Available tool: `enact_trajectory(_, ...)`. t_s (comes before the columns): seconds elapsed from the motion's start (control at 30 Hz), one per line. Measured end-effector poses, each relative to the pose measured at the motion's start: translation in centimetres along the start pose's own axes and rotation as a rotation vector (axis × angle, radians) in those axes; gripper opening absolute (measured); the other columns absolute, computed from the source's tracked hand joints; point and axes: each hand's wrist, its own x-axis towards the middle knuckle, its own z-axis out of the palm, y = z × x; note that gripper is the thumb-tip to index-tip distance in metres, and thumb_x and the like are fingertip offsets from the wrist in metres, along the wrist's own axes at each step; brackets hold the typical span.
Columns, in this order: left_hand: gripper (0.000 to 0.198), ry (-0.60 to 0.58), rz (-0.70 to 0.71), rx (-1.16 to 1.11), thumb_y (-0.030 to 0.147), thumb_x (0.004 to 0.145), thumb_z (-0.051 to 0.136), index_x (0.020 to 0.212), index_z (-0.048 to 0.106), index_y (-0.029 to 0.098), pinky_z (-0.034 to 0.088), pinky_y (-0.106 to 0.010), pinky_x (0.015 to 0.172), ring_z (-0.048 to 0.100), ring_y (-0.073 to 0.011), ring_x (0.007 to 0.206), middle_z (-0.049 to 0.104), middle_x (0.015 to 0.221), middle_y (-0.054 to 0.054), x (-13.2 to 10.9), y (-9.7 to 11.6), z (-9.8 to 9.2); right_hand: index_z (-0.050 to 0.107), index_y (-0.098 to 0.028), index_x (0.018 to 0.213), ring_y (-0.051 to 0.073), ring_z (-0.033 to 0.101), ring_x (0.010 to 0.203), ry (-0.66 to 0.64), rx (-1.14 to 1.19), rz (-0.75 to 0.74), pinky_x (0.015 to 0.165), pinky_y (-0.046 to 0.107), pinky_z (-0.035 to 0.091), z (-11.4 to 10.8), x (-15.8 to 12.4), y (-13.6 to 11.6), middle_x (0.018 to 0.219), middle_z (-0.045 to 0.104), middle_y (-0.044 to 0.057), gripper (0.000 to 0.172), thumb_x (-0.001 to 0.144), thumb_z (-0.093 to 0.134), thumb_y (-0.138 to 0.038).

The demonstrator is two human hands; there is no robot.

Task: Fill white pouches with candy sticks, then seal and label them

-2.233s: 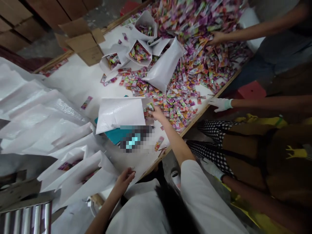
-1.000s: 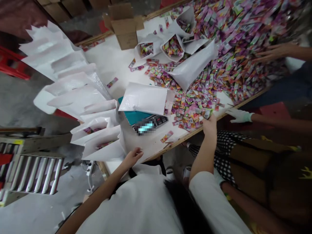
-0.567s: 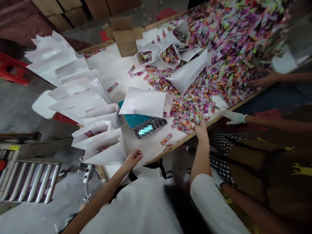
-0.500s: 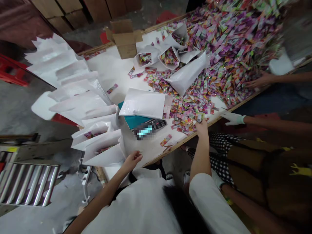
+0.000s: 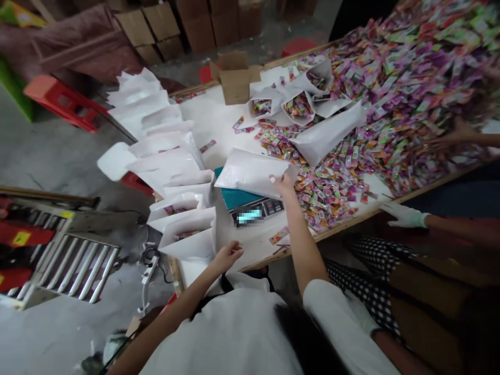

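A white mailer bag (image 5: 250, 172) lies on its side across the teal platform (image 5: 240, 198) of a digital scale (image 5: 258, 211), its mouth to the right. My right hand (image 5: 287, 187) is closed on the near edge of that mouth, the thumb lying over the outside. The other fingers are partly hidden, and I cannot tell whether any sachets are in them. Right of the bag, small colourful sachets (image 5: 328, 192) lie spread on the table. My left hand (image 5: 230, 255) hovers by the table's near edge, empty, loosely curled with fingers apart, beside a standing white bag (image 5: 191, 242).
A row of open white bags (image 5: 164, 161) lines the table's left end. Filled bags (image 5: 299, 107) and a cardboard box (image 5: 236, 80) stand farther back. A large sachet heap (image 5: 422, 94) covers the right side. A co-worker's gloved hand (image 5: 404, 214) is at the right edge.
My right hand has moved left from the loose sachets to the mouth of the bag on the scale. My left hand stays near the table edge. The camera view has shifted left.
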Motion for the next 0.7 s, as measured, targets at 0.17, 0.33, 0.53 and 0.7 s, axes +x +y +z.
enact_trajectory(0.17,0.042,0.082,0.089,-0.007,0.049,0.076,0.071,0.105,0.064,0.018,0.054,-0.039,0.079,0.068,-0.0222,0.079,0.076,0.101,-0.011,-1.1,0.6,-0.9,0.048,-0.024,0.072,0.022,0.057,0.080,0.019,-0.278,-0.222,0.083,0.036,0.050,-0.1,-1.1,-8.1,0.072,0.057,0.001,0.019,0.078,0.066,-0.026)
enact_trajectory(0.33,0.041,0.136,0.222,-0.023,0.048,0.082,0.067,0.113,0.063,0.022,0.057,-0.040,0.080,0.070,-0.0229,0.085,0.077,0.107,-0.010,-3.0,1.9,-2.2,0.042,-0.023,0.068,0.020,0.053,0.079,-0.087,-0.487,-0.826,0.074,0.030,0.038,-3.8,-6.3,-16.5,0.076,0.057,0.003,0.020,0.082,0.056,-0.019)
enact_trajectory(0.53,0.063,0.146,0.293,-0.166,0.056,0.079,0.074,0.129,0.057,0.021,0.059,-0.044,0.085,0.070,-0.0261,0.096,0.072,0.120,-0.016,-5.7,4.2,-2.1,0.053,-0.020,0.067,0.019,0.052,0.073,-0.381,-0.773,-1.162,0.069,0.029,0.031,-9.8,-14.8,-21.0,0.072,0.057,0.003,0.020,0.082,0.052,-0.006)
enact_trajectory(0.7,0.092,-0.187,-0.061,-0.669,0.079,0.077,0.069,0.148,0.045,0.025,0.062,-0.045,0.073,0.073,-0.0299,0.094,0.064,0.136,-0.021,-10.2,2.5,-1.3,0.066,-0.021,0.077,0.017,0.053,0.078,-0.731,-0.768,-1.381,0.076,0.030,0.033,-10.2,-23.9,-21.0,0.080,0.063,0.002,0.024,0.088,0.056,-0.002)
